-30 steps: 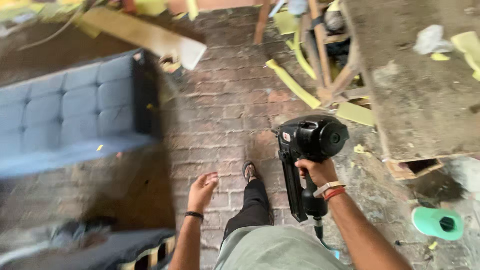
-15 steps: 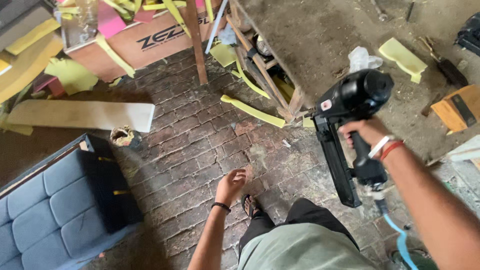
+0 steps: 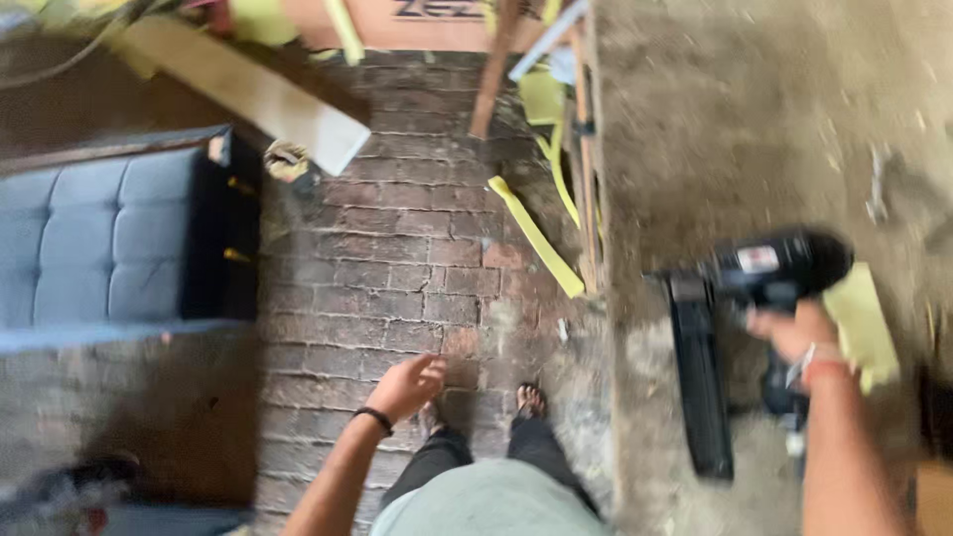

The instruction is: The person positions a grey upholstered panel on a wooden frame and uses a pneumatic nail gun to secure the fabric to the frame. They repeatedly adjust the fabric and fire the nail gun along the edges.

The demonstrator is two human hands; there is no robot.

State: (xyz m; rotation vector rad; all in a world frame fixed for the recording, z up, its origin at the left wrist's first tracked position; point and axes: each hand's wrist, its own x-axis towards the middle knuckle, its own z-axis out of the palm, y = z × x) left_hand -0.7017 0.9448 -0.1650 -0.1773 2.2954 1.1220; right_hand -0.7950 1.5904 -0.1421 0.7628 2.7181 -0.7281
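Note:
My right hand (image 3: 799,333) grips the handle of a black nail gun (image 3: 754,298), held over the dusty grey worktable (image 3: 754,129) at the right. Its long magazine hangs down toward me. A red and white band sits on that wrist. My left hand (image 3: 407,385) hangs free over the brick floor (image 3: 397,268), fingers loosely apart, holding nothing, with a dark band on the wrist. My feet in sandals stand just beside it. A yellow foam piece (image 3: 862,323) lies on the table under the nail gun.
A blue tufted cushion bench (image 3: 109,238) with a black end sits at the left. A pale wooden board (image 3: 248,94) lies at the top left. A yellow foam strip (image 3: 536,238) lies by the table's wooden frame (image 3: 586,149). A cardboard box (image 3: 417,20) stands at the back.
The view has swung, so the worktable now fills the right side. My right hand has carried the nail gun lower over the tabletop. My left hand stays hanging open.

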